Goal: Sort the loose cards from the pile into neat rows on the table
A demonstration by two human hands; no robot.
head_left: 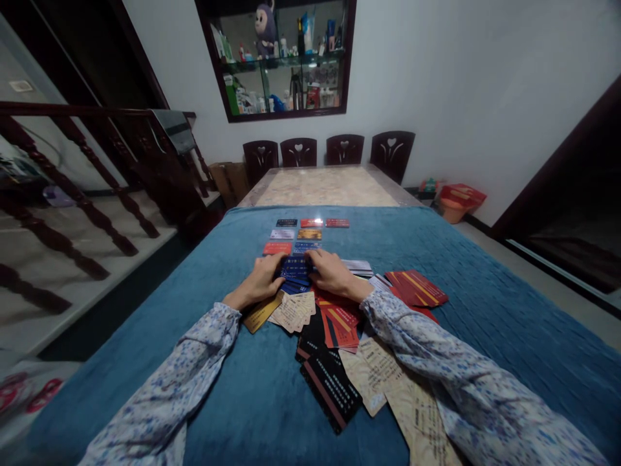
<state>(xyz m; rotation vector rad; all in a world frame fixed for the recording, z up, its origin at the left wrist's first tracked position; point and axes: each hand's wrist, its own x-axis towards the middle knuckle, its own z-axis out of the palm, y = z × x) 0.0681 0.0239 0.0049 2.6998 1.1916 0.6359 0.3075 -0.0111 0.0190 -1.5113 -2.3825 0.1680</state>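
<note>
Dark blue cards (297, 266) are held between my two hands in the middle of the cloth. My left hand (261, 278) grips their left edge, fingers curled and thumb below. On the other side, my right hand (334, 273) is closed on the right edge. More blue cards lie right beneath. Nearer me are a gold card (263, 313), a fan of beige cards (294, 310), red cards (339, 317), black cards (332, 388) and larger beige cards (371, 375). Beyond my hands stand short rows of cards, among them a red card (277, 248) and an orange-gold card (309, 234).
A blue cloth (204, 375) covers the near part of the table (334, 186). A stack of dark red cards (418, 288) lies right of my right hand. Several dark chairs (392, 152) line the far end; a railing (87, 155) runs at left.
</note>
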